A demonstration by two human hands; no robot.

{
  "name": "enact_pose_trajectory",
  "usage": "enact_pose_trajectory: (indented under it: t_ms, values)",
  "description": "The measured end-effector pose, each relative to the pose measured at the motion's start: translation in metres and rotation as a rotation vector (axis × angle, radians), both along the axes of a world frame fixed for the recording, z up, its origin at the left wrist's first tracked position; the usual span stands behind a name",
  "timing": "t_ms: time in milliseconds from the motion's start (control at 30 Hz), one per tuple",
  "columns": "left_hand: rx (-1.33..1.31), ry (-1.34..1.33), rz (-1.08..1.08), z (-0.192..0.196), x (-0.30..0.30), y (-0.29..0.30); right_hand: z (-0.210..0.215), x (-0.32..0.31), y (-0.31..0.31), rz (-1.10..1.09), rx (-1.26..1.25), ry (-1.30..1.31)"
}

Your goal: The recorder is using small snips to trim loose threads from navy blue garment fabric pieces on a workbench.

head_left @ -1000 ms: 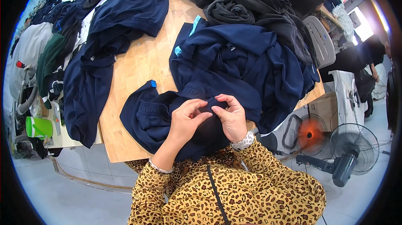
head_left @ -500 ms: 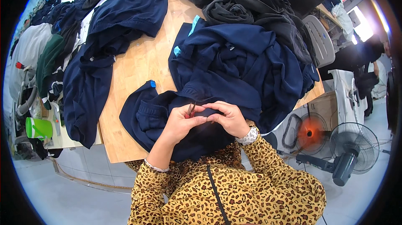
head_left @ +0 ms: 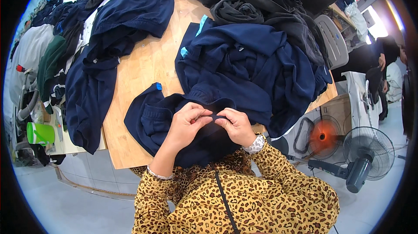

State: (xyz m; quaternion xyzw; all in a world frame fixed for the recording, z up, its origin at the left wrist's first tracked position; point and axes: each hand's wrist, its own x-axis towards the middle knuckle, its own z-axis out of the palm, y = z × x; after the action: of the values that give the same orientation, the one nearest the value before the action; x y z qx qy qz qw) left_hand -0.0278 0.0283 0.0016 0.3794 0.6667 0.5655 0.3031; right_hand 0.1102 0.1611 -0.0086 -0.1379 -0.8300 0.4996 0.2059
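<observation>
Navy garment sits at the near edge of the counter, partly hanging over it. Left hand and right hand are just above that edge, side by side; fingers of both are pinched together on a small bit of the dark cloth. Step in hand looks like close fingertip work on it; exact detail too small to tell. Next move likely calls for a firm two-sided pinch, cloth taut. Navy pile lies farther back on the counter.
</observation>
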Motion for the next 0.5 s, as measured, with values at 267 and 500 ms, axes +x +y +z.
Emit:
enact_pose_trajectory:
  t_ms: [267, 500]
  values:
    - [0.045, 0.326, -0.118, 0.004, 0.001, 0.009, 0.000, 0.002, 0.000, 0.038, 0.006, -0.027]
    - [0.132, 0.407, 0.039, -0.009, 0.010, 0.010, 0.005, -0.002, 0.000, -0.018, -0.266, -0.048]
